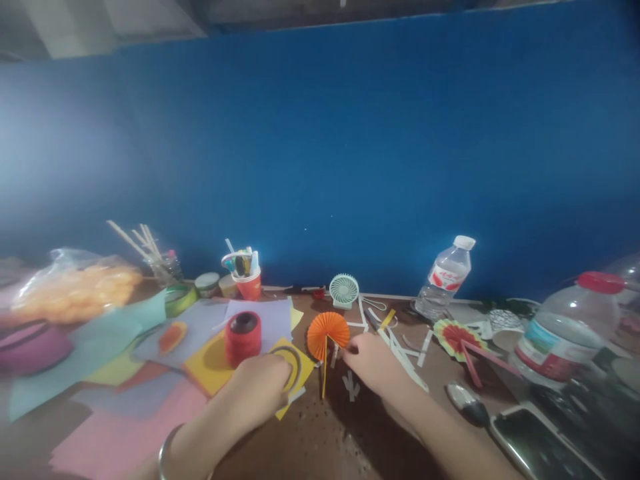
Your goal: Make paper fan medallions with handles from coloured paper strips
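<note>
An orange pleated paper fan (329,333) with a thin yellow strip (325,377) hanging from its centre lies on the brown table. My right hand (373,360) is beside the fan's right edge, its fingers bent together; what they hold, if anything, is too small to make out. To the left, my left hand (267,383) rests over yellow paper (213,363) with curled fingers, at a dark ring-shaped thing (295,363). What is inside that hand is hidden. Just behind it stands a red spool of thread (243,339). Small white strips (351,385) lie below the fan.
Coloured paper sheets (135,427) spread over the left. At the back stand a paper cup of tools (249,283), a small fan (344,291) and a water bottle (447,277). A large bottle (565,333), a spoon (465,402) and a phone (540,443) are at right.
</note>
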`<state>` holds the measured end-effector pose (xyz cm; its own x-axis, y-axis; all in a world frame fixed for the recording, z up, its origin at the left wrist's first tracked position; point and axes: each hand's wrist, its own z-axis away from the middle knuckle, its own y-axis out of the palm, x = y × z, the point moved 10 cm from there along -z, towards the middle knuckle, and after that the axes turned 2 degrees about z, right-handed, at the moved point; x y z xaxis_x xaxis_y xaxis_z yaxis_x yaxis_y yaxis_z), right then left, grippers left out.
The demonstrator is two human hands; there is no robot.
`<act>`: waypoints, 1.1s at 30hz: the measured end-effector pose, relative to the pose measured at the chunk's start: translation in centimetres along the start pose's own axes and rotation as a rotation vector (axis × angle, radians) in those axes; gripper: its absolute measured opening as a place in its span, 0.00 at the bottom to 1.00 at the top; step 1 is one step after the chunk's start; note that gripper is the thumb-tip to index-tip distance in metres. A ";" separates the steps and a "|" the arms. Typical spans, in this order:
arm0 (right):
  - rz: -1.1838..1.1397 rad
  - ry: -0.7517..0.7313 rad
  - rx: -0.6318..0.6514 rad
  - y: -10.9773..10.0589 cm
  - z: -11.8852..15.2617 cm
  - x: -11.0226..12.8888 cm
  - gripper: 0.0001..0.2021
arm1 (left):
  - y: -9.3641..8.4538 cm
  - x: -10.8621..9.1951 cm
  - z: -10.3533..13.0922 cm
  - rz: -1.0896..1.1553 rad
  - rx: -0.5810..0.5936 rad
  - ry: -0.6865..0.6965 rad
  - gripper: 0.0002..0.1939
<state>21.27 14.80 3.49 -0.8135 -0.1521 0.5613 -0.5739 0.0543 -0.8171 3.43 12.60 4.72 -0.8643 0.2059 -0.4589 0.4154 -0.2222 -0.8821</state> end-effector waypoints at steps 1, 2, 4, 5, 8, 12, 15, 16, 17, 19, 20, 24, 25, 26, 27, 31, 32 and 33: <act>0.050 0.001 -0.008 0.2 0.0 -0.1 0.13 | 0.3 0.1 -0.1 -0.056 0.013 0.020 0.04; 0.090 0.006 -0.015 0.3 0.1 -0.1 0.13 | 0.7 0.1 -0.2 -0.122 0.025 0.051 0.05; 0.143 0.005 -0.061 -0.1 0.1 -0.1 0.11 | 1.1 0.0 -0.4 -0.245 0.036 0.106 0.06; 0.152 -0.011 -0.111 -0.7 0.2 0.1 0.09 | 1.1 -0.1 -0.5 -0.278 0.027 0.123 0.06; 0.074 -0.144 -0.297 -2.9 0.9 1.9 0.07 | 0.2 -0.6 -0.7 -0.194 -0.017 0.142 0.07; -0.193 -0.400 -0.340 -3.8 2.6 5.2 0.08 | -1.2 -2.0 -0.6 0.135 -0.034 0.142 0.06; -0.312 -0.499 -0.328 -3.5 3.8 7.2 0.08 | -1.8 -3.6 0.1 0.312 -0.051 0.158 0.09; -0.334 -0.488 -0.305 -3.1 4.0 7.5 0.08 | -1.9 -4.0 0.4 0.357 -0.060 0.149 0.10; -0.353 -0.469 -0.285 -2.8 4.0 7.7 0.08 | -1.9 -4.2 0.6 0.386 -0.070 0.136 0.11; -0.397 -0.406 -0.272 -2.4 3.9 7.4 0.09 | -1.8 -4.5 1.1 0.422 -0.088 0.116 0.14; -0.424 -0.373 -0.280 -2.3 3.9 7.1 0.09 | -1.8 -4.6 1.2 0.426 -0.097 0.112 0.14; -0.479 -0.291 -0.293 -2.4 3.8 6.1 0.11 | -1.5 -4.8 1.4 0.429 -0.112 0.129 0.18; -0.464 -0.290 -0.275 -2.3 3.7 6.1 0.11 | -1.4 -4.8 1.4 0.432 -0.106 0.133 0.18; -0.445 -0.287 -0.256 -2.1 3.7 6.1 0.10 | -1.3 -4.9 1.3 0.434 -0.096 0.136 0.18; -0.428 -0.275 -0.236 -1.9 3.6 6.1 0.10 | -1.2 -5.0 1.3 0.429 -0.089 0.137 0.18; -0.461 -0.098 -0.181 -0.8 3.0 4.4 0.07 | -1.2 -5.2 1.3 0.370 -0.104 0.138 0.16; -0.479 -0.056 -0.166 -0.5 2.9 4.0 0.05 | -1.2 -5.2 1.3 0.369 -0.112 0.132 0.15; -0.495 -0.030 -0.152 -0.3 2.8 3.7 0.04 | -1.2 -5.0 1.2 0.386 -0.120 0.118 0.15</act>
<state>18.68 11.49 5.47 -0.4397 -0.2239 0.8698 -0.8982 0.1107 -0.4255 6.88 10.70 8.21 -0.6037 0.2381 -0.7608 0.7381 -0.1935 -0.6463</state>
